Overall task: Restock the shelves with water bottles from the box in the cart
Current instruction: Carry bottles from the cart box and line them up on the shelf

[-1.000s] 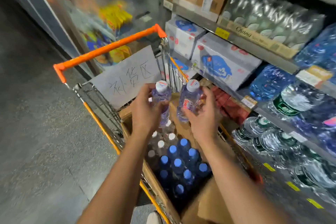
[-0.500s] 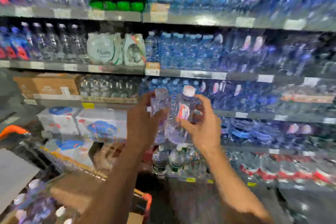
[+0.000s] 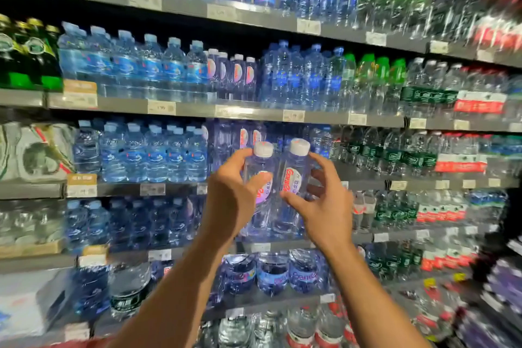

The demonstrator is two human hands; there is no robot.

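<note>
L hand (image 3: 230, 200) grips left bottle (image 3: 261, 192), R hand (image 3: 324, 206) grips right bottle (image 3: 292, 186) — both upright, caps up.

White caps (image 3: 263, 149) on clear bottles (image 3: 292, 178), pink-and-red lettered labels (image 3: 291, 181), blue-tinted rows (image 3: 147, 155) left, green bottles (image 3: 378, 76) right, grey shelf edges (image 3: 254, 113), red-and-white labels (image 3: 478, 102)

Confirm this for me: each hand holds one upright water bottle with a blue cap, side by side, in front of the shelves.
Not quite: the caps are white, not blue, as the head view shows. The left hand grips the left bottle and the right hand grips the right bottle, both upright, side by side, in front of the shelves.
</note>
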